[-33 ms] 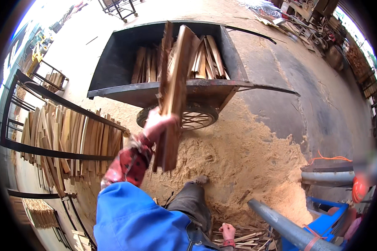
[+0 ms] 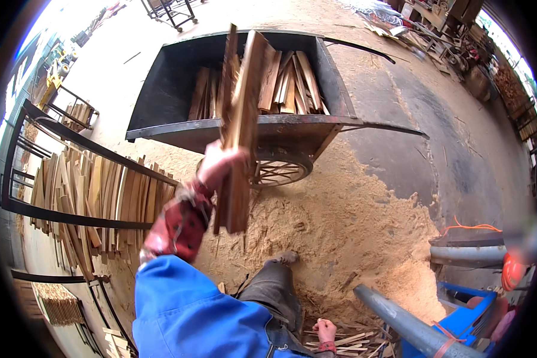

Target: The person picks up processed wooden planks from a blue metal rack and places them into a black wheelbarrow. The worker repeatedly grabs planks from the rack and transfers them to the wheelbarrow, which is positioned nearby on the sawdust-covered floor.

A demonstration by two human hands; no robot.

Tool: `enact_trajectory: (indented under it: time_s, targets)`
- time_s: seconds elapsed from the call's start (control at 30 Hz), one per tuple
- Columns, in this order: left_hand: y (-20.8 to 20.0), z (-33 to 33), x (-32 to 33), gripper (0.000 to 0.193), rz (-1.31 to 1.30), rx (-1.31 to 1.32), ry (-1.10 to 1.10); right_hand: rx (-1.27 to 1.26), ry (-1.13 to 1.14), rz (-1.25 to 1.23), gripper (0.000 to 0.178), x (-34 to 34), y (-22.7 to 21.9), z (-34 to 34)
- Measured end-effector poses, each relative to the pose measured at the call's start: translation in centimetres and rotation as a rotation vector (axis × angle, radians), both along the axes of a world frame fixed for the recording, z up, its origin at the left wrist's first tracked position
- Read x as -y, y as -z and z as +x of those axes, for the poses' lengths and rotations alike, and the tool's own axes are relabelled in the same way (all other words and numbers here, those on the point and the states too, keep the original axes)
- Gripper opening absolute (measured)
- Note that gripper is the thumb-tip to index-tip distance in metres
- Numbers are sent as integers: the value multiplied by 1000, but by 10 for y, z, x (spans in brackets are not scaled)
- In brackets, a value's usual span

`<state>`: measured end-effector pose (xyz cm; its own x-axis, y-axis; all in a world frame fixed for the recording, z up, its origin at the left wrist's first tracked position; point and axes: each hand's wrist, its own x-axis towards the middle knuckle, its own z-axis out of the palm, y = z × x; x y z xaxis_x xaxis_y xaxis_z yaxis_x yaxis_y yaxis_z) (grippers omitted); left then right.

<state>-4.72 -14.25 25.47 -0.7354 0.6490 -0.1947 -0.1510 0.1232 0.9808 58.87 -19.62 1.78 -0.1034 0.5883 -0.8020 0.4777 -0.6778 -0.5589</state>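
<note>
My left hand (image 2: pixel 222 164), in a red patterned cuff, is closed round several long brown wood strips (image 2: pixel 244 113). They stand nearly upright, slightly blurred, their upper ends before the open side of a dark metal handcart (image 2: pixel 298 121). More wood strips (image 2: pixel 289 86) lean inside the cart, partly hidden by the held ones. Low in the view, my right hand (image 2: pixel 324 330) hangs beside my leg above thin wood offcuts (image 2: pixel 355 341). Its fingers are curled, and whether anything is in them cannot be made out.
On the left a black metal rack (image 2: pixel 77 219) holds many upright wood strips (image 2: pixel 104 194). Sawdust (image 2: pixel 340 221) covers the floor between me and the cart wheel (image 2: pixel 283 170). A grey pipe (image 2: pixel 411 319) and a blue frame (image 2: pixel 474 313) stand at lower right.
My left hand and the wood strips have shifted slightly up and to the left, uncovering a little more of the wood in the cart. My right hand has hardly moved.
</note>
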Motion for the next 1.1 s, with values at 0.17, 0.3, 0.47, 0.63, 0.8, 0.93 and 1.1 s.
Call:
enact_trajectory:
  time_s: [0.17, 0.3, 0.47, 0.63, 0.8, 0.93, 1.1]
  targets:
    - [-46, -239, 24, 55, -307, 28, -301, 22, -475, 199, 18, 3, 62, 15]
    - [-4, -271, 90, 52, -755, -170, -337, 83, -93, 11, 16, 4, 35, -11]
    - [200, -133, 95, 33, -727, 144, -168, -9, -67, 53, 15, 41, 47, -1]
    - [332, 113, 78, 19, -620, 981, 231, -41, 132, 167, 15, 53, 4, -22]
    - [305, 239, 10, 32, -725, 619, 946, 84, 233, 251, 17, 81, -8, 6]
    - [318, 294, -42, 24, -733, 444, 1222, 156, 398, 441, 20, 97, -52, 22]
    - [327, 378, -86, 17, -636, 588, 1386, 282, 664, 493, 22, 129, -102, 64]
